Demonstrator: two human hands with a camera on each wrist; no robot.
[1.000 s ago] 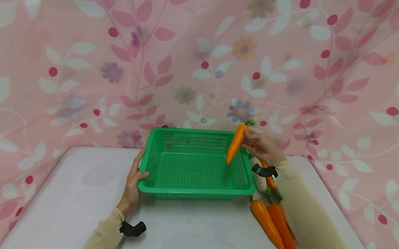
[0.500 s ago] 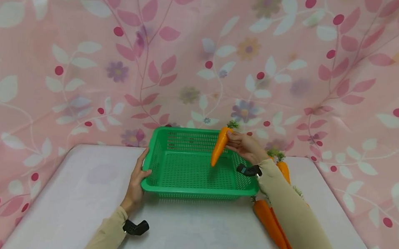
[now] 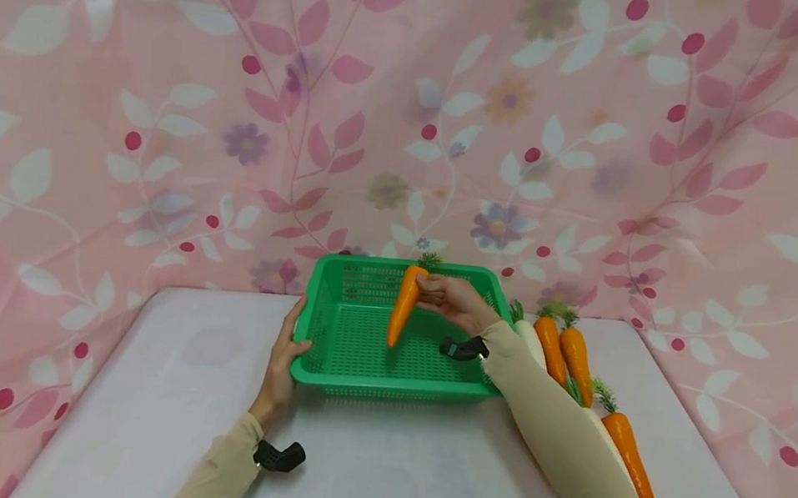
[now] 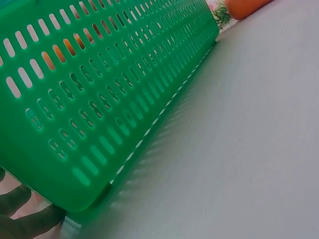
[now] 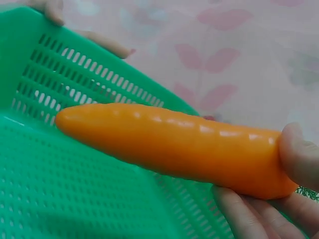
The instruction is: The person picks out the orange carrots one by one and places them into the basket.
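Note:
A green slotted basket stands on the white table. My left hand grips its left rim, thumb over the edge; the left wrist view shows fingertips under the basket's wall. My right hand holds an orange carrot by its leafy top, tip hanging down over the inside of the basket. In the right wrist view the carrot lies between thumb and fingers above the basket floor.
Several more carrots and a white radish lie on the table right of the basket, partly behind my right sleeve. A pink floral cloth hangs behind. The table's front is bare white.
My right hand carried the carrot leftward from the basket's right rim to over its middle. The left hand stayed on the basket's rim. The view shifted, showing more carrots at right.

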